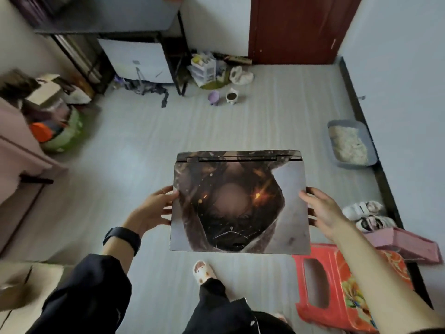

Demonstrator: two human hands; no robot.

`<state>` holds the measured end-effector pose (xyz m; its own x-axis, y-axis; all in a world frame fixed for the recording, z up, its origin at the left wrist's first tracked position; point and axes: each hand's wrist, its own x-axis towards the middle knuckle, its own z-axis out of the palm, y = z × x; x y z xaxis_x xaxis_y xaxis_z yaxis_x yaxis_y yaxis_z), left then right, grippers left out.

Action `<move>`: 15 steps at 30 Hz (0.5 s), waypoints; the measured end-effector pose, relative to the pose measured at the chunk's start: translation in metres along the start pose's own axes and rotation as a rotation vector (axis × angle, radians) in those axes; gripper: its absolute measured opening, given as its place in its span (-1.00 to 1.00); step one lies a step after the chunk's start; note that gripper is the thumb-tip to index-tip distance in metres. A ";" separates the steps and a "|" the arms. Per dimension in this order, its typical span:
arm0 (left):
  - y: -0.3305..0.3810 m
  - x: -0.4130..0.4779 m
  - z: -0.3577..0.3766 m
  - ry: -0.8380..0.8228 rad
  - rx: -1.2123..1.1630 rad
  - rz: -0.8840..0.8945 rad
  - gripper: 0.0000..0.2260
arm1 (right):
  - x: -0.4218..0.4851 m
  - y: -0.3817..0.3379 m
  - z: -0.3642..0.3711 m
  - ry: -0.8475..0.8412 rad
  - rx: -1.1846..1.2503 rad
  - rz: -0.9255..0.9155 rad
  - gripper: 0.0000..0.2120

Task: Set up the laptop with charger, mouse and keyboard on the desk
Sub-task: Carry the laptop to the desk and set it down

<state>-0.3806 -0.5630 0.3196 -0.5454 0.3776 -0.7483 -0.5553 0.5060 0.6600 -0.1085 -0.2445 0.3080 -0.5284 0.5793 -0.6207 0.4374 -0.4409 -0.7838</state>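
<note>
A closed laptop (238,201) with a dark printed picture on its lid is held flat in the air above the floor, hinge edge away from me. My left hand (154,208) grips its left edge and my right hand (322,208) grips its right edge. The dark desk (115,18) stands at the far left of the room, against the wall. No charger, mouse or keyboard shows in this view.
A red plastic stool (337,292) stands at my right. A litter tray (349,143), shoes (368,213) and a pink box (407,244) line the right wall. Small pots (224,97) and clutter lie near the desk legs. A pink cabinet (16,153) is on the left.
</note>
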 end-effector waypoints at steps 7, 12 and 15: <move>0.038 0.031 -0.117 0.054 -0.105 0.013 -0.75 | 0.046 -0.061 0.130 -0.099 -0.065 0.035 -0.75; 0.082 0.057 -0.186 0.078 -0.145 0.039 -0.75 | 0.080 -0.106 0.207 -0.132 -0.081 -0.009 -0.81; 0.107 0.078 -0.213 0.091 -0.168 0.044 -0.77 | 0.104 -0.132 0.243 -0.151 -0.102 -0.022 -0.82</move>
<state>-0.6170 -0.6446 0.3460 -0.6219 0.3204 -0.7145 -0.6228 0.3509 0.6993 -0.3978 -0.2922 0.3414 -0.6381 0.4753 -0.6057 0.4921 -0.3532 -0.7957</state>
